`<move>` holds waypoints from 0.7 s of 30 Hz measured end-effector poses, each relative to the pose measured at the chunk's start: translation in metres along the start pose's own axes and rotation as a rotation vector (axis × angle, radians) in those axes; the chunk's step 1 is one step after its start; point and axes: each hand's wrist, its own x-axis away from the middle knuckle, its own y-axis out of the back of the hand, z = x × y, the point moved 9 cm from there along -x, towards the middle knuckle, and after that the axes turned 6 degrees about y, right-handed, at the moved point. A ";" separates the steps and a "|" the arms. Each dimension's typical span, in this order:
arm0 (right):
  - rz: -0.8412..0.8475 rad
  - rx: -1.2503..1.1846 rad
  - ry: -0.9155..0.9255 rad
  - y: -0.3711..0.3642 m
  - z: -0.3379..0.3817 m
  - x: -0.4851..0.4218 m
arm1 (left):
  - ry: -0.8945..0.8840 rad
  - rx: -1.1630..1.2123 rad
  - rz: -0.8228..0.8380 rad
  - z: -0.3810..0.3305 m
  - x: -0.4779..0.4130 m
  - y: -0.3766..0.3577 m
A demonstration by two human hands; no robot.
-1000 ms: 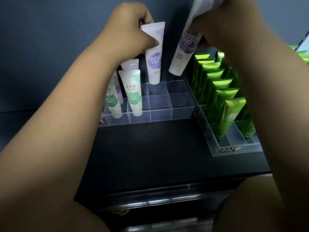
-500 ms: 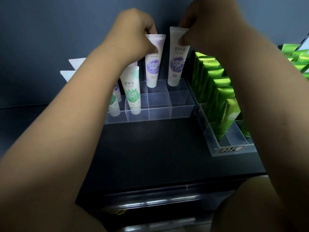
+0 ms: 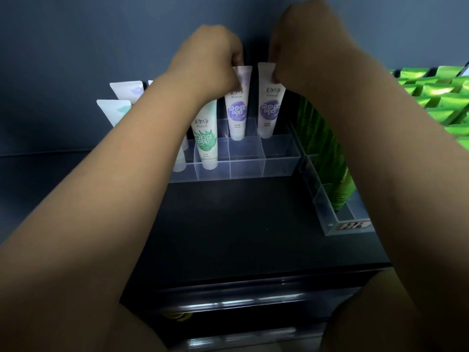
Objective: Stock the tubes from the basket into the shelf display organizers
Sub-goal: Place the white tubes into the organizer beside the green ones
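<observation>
On the black shelf (image 3: 241, 224), a green-print tube (image 3: 205, 138) stands near the front of the clear organizer (image 3: 279, 163), with the left purple tube (image 3: 237, 110) and right purple tube (image 3: 270, 107) cap-down side by side further back. Each likely needs lowering straight until its cap seats, then releasing only once upright. The left hand (image 3: 210, 59) pinches the left tube's flat top edge, the right hand (image 3: 297, 47) the right tube's, fingers curled tight.
</observation>
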 end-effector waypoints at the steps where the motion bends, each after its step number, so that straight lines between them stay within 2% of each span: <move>1: 0.009 -0.005 -0.004 -0.003 0.003 0.000 | 0.004 -0.012 0.008 0.002 0.000 -0.002; 10: 0.124 0.069 -0.059 -0.023 0.010 0.010 | 0.014 -0.035 0.046 0.005 0.000 -0.012; 21: 0.123 0.049 -0.118 -0.021 0.007 0.016 | 0.019 -0.047 0.038 0.005 -0.004 -0.012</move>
